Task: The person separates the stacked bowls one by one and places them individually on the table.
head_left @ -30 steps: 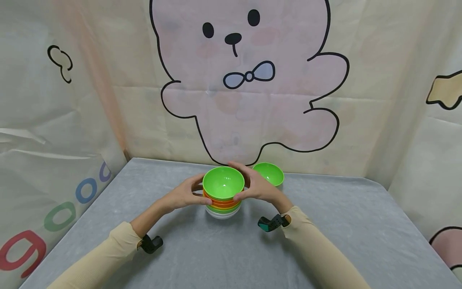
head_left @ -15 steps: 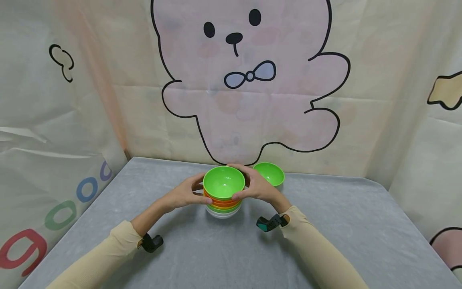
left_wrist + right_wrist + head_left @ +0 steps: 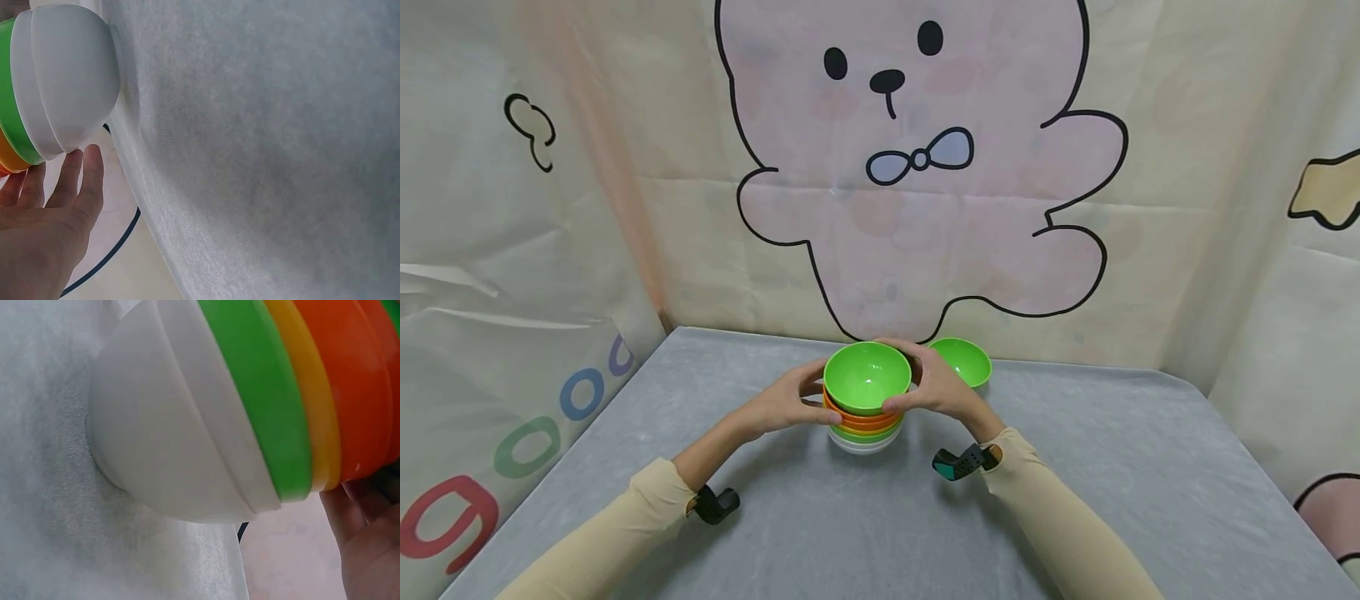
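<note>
Left hand point(image 3: 792, 402) and right hand point(image 3: 938, 387) hold the bowl stack point(image 3: 865, 400) between curved fingers point(image 3: 92, 178), 1 green bowl point(image 3: 967, 362) behind.

the top green bowl point(image 3: 867, 377) looks like smooth, glossy plastic, with a bright glint inside; the green bowl behind point(image 3: 966, 360) shines likewise. the white bowl point(image 3: 150, 431) is smooth plastic with a duller sheen. the table cover point(image 3: 827, 533) is matt, slightly fuzzy cloth, the wall hanging point(image 3: 1187, 275) thin, creased fabric, the sleeves point(image 3: 1067, 529) matt cloth.
</note>
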`<state>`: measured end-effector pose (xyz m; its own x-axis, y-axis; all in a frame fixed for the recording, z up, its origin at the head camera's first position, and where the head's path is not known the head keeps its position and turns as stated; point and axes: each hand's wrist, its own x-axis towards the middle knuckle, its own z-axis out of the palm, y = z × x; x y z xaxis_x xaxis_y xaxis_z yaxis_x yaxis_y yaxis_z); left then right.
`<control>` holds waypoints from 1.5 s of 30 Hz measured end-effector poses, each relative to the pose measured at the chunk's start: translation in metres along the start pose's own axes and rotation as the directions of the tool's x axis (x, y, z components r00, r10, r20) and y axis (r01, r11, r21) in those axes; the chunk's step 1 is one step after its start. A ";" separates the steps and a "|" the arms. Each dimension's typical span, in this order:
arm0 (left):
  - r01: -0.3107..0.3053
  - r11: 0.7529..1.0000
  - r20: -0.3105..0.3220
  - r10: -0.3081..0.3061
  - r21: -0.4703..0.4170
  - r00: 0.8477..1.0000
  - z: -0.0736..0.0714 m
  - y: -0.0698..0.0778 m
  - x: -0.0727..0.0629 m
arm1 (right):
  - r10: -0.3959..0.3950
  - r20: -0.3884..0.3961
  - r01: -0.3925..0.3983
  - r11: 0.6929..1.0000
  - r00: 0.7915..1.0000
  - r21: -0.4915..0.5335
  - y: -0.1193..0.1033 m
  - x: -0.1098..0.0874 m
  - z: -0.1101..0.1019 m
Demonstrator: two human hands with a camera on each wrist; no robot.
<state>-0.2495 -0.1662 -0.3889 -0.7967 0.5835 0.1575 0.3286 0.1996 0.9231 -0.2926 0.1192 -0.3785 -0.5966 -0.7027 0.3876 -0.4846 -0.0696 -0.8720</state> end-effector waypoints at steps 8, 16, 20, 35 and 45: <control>-0.002 1.000 0.009 0.002 -0.009 1.000 0.000 -0.001 0.001 | -0.024 -0.032 0.025 0.999 0.999 0.027 -0.005 0.000 -0.005; 0.013 1.000 0.006 -0.013 -0.007 1.000 0.001 0.000 0.001 | -0.045 -0.097 0.053 0.995 0.994 0.083 -0.013 -0.002 -0.012; 0.006 1.000 0.008 -0.006 -0.027 1.000 0.001 0.000 0.002 | -0.057 -0.143 0.071 0.993 0.988 0.099 -0.018 -0.004 -0.018; 0.019 0.999 -0.027 -0.020 -0.029 0.999 0.003 0.005 0.006 | -0.026 -0.227 0.035 0.999 0.974 0.037 -0.032 -0.024 -0.044; 0.015 1.000 -0.021 -0.016 -0.014 1.000 0.003 0.005 0.005 | -0.025 -0.292 0.015 0.999 0.956 -0.036 -0.032 -0.049 -0.065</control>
<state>-0.2501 -0.1601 -0.3847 -0.8123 0.5636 0.1503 0.3094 0.1979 0.9301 -0.2896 0.2017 -0.3500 -0.7449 -0.4635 0.4799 -0.5165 -0.0548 -0.8546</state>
